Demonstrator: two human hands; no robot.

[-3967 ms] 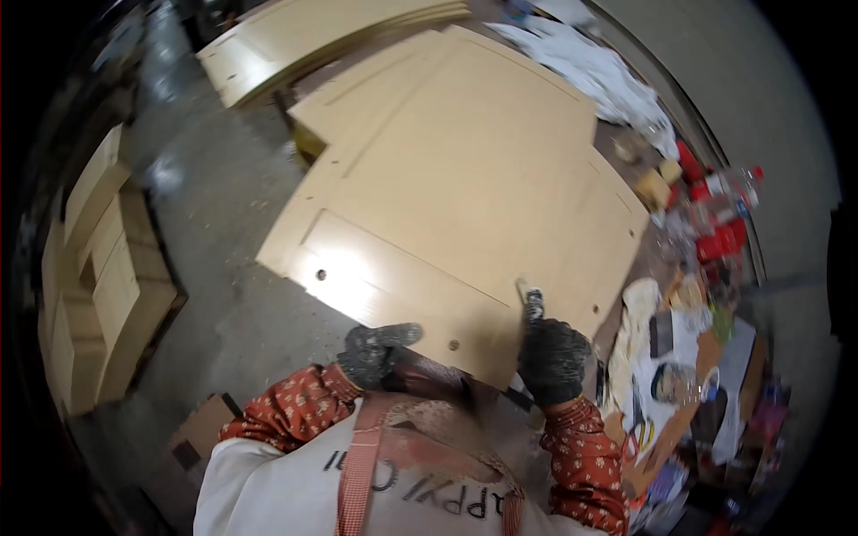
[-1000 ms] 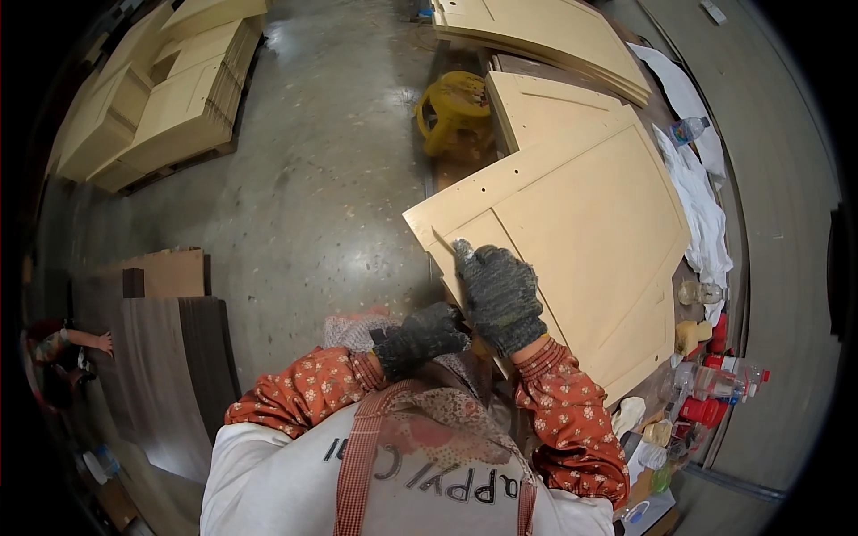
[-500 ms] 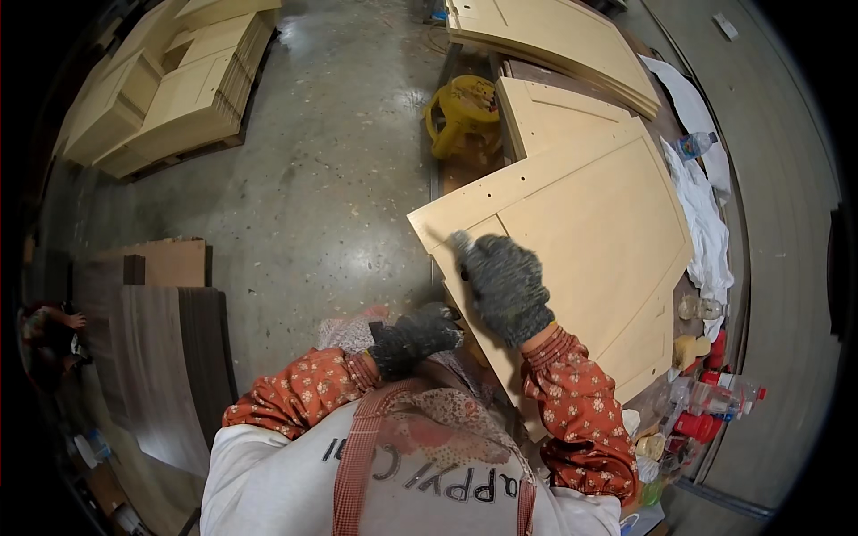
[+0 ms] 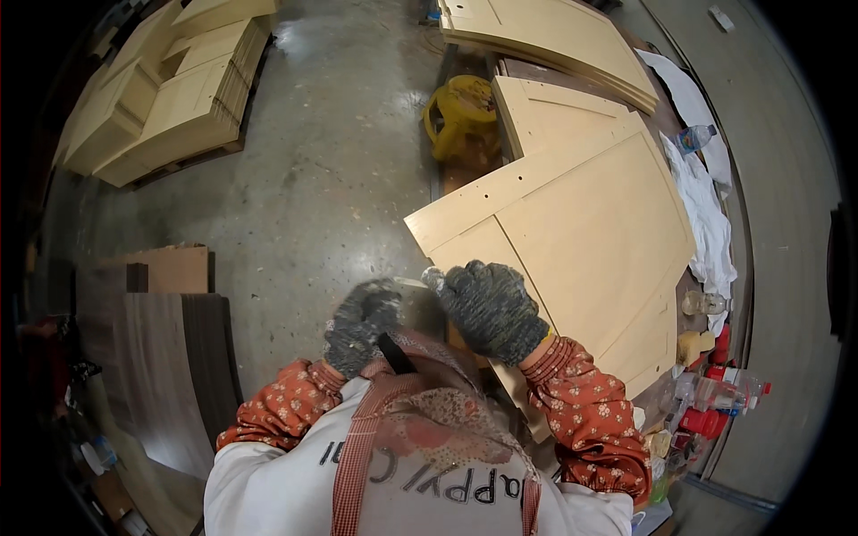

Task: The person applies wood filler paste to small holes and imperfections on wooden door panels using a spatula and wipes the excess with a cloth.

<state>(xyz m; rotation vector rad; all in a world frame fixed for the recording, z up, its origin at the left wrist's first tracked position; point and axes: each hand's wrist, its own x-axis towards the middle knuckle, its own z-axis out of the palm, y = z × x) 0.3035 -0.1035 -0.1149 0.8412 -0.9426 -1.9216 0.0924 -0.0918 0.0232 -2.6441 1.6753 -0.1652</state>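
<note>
In the head view, my left hand (image 4: 362,322) is up in front of my apron (image 4: 456,429), gloved fingers bent inward and blurred. A greyish flat thing (image 4: 420,305) with a pale upper edge shows between my two hands, and a dark strip (image 4: 396,354) juts out below the left glove. I cannot tell whether those fingers are closed on either. My right hand (image 4: 492,308) is over the near edge of the top panel (image 4: 599,232), fingers curled in close together with a whitened tip toward the greyish thing; whether they grip it I cannot make out.

The top panel lies flat on the bench (image 4: 547,71), overlapping a second panel (image 4: 554,116), with a pile of panels (image 4: 545,36) beyond. Its grooves and a few dark holes are in place, and I would judge its face largely smooth. Nothing visible separates finished parts from unfinished, so I cannot say how much is left.

One corner points left, out over the floor (image 4: 313,179); from there the near edge slants down to my right, and the panel spreads away to the upper right. The lens bends it too much for me to be sure of its long axis.
</note>
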